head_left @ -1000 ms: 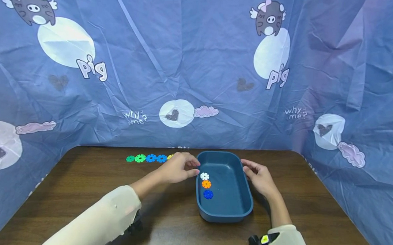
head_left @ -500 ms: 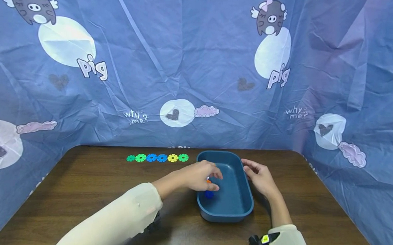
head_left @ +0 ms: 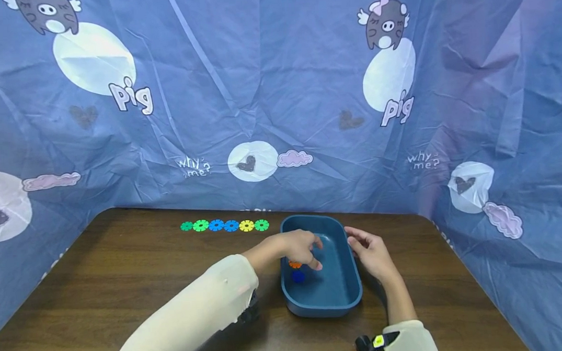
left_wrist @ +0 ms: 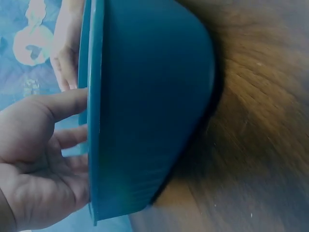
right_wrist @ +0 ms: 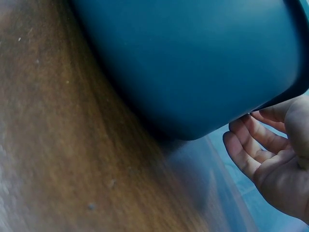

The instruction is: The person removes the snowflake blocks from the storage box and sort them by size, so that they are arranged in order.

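My left hand (head_left: 299,247) reaches over the near-left rim into a blue rectangular bin (head_left: 335,283), fingers apart and loosely bent, nothing seen between them. Below it in the bin lie an orange snowflake disc (head_left: 295,265), partly covered by the hand, and a dark blue snowflake disc (head_left: 298,277). The left wrist view has the hand (left_wrist: 43,159) with its fingertips passing behind the bin's rim (left_wrist: 95,121). At the bin's right side, my right hand (head_left: 374,258) touches the outer wall by the rim with thumb and fingertips. In the right wrist view its fingers (right_wrist: 263,140) are lightly bent beside the wall.
Left of the bin, a row of notched snowflake discs in green, blue and yellow (head_left: 247,225) lies along the back of the brown wooden table (head_left: 149,275). A blue printed curtain (head_left: 277,92) hangs right behind the table edge.
My left hand has moved right from beside the bin to inside it, uncovering the right end of the disc row. A white disc in the bin is now hidden. The right hand stays put.
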`<state>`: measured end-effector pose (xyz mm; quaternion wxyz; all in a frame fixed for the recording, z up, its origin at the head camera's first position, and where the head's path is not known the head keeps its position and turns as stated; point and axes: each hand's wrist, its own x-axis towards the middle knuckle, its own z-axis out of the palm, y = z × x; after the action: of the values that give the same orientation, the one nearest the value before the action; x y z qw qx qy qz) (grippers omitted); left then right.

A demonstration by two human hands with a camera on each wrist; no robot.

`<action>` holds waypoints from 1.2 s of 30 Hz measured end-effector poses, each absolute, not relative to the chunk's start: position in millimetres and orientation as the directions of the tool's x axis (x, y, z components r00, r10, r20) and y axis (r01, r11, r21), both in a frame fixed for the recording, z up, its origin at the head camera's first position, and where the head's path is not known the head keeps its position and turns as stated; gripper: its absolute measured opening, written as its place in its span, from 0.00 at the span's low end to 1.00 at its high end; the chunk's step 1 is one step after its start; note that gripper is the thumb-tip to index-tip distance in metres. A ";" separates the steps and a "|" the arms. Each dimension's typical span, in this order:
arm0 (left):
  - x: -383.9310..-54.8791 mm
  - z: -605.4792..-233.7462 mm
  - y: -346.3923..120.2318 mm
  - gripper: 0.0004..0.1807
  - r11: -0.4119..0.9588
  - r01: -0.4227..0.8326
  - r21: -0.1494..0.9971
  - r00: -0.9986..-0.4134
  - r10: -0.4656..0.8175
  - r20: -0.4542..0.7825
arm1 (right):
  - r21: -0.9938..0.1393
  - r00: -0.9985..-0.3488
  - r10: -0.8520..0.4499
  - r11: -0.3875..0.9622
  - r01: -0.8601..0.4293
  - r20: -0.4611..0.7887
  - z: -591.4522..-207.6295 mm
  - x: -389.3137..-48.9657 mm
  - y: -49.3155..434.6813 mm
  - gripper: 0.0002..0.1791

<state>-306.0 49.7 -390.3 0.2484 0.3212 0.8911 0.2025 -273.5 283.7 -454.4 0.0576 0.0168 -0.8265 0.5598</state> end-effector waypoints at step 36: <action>-312.2 -397.0 61.1 0.25 0.679 0.624 0.387 -0.589 0.734 -0.339 | -0.917 -0.996 0.037 0.395 -0.064 0.086 -454.3 -274.1 284.0 0.20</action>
<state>-312.2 61.1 -397.0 0.2412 0.3841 0.8839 0.1139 -274.1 284.0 -454.3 0.0461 0.0082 -0.8338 0.5501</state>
